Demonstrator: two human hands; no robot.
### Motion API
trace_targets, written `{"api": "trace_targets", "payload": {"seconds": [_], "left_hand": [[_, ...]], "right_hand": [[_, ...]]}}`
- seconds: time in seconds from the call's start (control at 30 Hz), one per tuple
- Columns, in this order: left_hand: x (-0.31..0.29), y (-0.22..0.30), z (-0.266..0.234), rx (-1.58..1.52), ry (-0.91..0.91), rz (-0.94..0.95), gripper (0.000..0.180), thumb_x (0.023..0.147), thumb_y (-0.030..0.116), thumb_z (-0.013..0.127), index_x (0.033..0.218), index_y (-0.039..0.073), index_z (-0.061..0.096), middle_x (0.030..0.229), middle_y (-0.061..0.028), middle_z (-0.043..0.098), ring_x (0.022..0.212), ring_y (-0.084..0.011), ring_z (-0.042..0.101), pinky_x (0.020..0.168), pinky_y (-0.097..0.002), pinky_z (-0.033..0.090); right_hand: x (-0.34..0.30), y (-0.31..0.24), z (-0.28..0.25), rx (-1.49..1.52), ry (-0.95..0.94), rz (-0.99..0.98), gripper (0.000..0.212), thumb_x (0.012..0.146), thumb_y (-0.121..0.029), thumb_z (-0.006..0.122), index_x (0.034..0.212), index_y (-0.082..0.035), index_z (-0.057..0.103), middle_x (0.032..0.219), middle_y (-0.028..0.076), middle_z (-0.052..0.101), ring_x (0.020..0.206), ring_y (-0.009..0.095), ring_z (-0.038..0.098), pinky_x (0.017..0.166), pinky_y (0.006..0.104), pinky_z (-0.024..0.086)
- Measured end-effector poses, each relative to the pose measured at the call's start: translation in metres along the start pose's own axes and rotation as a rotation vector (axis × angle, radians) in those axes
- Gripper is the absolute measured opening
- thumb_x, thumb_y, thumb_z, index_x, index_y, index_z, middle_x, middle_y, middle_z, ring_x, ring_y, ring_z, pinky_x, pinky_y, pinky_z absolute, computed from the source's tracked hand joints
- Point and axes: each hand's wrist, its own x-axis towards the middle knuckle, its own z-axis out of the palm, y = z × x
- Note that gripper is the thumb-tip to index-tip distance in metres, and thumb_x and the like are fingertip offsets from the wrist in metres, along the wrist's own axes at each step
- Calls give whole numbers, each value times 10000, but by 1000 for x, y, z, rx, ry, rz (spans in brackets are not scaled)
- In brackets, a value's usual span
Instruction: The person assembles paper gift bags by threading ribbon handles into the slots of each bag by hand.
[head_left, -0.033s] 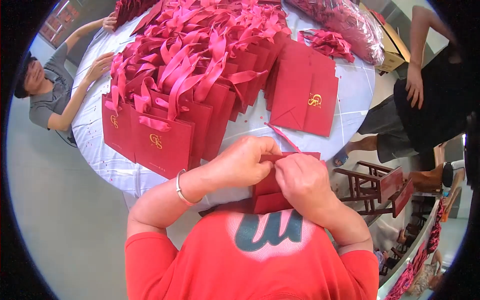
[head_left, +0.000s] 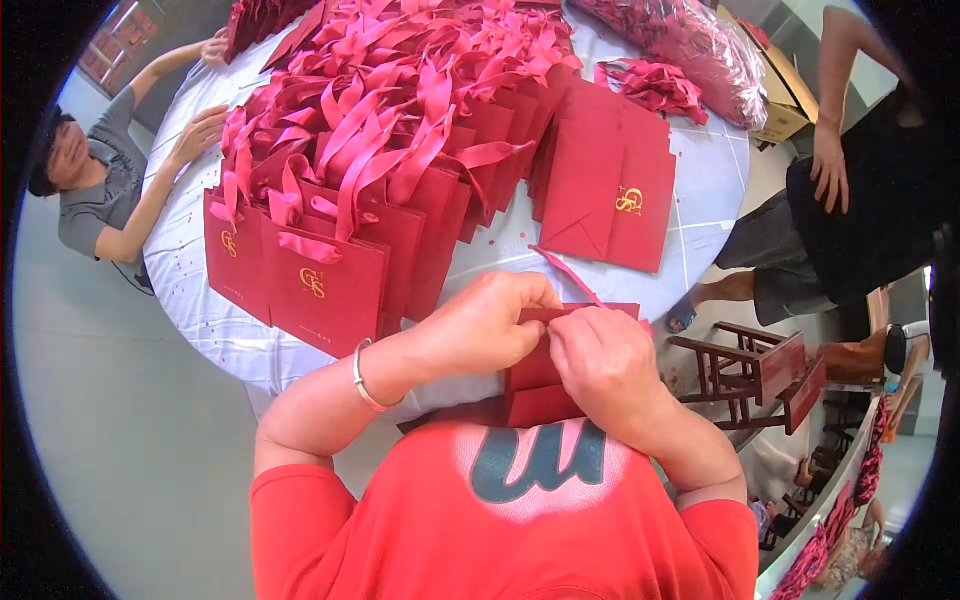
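Close to my body, at the table's near edge, is a dark red paper gift bag point(head_left: 538, 378). My left hand point(head_left: 497, 318) is closed at its upper left edge, with the fingertips partly hidden. My right hand point(head_left: 606, 358) pinches the top edge with bent fingers, close beside the left. A pink-red ribbon point(head_left: 566, 276) runs from the tabletop to behind my right hand; its lower end is hidden. Just beyond, a stack of flat red bags point(head_left: 608, 200) with a gold emblem lies on the table. Finished-looking bags point(head_left: 335, 290) with ribbon handles stand upright at the left.
A white-covered round table point(head_left: 705, 190) carries the bags, a ribbon bundle point(head_left: 655, 88) and a clear plastic bag point(head_left: 700, 50) of red material. One person point(head_left: 110, 190) sits at the left; another point(head_left: 850, 190) stands at the right. Wooden stools point(head_left: 765, 370) and a cardboard box point(head_left: 785, 90) are at the right.
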Motion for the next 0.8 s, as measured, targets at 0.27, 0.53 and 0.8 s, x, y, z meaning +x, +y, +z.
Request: {"api": "trace_targets", "payload": {"seconds": [0.27, 0.53, 0.8], "left_hand": [[-1, 16, -2, -55, -87, -32, 219, 827, -32, 579, 1035, -31, 645, 958, -110, 710, 926, -123, 640, 799, -265, 509], [-8, 30, 9, 217, 129, 166, 138, 812, 59, 674, 924, 3, 616, 781, -101, 676, 584, -133, 597, 578, -291, 487], [-11, 19, 16, 274, 164, 329, 210, 776, 61, 741, 933, 12, 611, 775, -87, 666, 573, -99, 576, 539, -266, 464]], "right_hand": [[18, 27, -13, 467, -79, 185, 124, 730, 4, 758, 788, -1, 649, 837, 108, 621, 799, 218, 619, 704, 297, 485], [46, 72, -27, 1090, -595, 536, 115, 931, -103, 618, 991, -6, 631, 816, 19, 653, 770, 81, 596, 661, 245, 486], [73, 78, -14, 1078, -1101, 602, 275, 781, 12, 687, 1048, 12, 625, 802, -7, 661, 692, 43, 574, 601, 203, 450]]}}
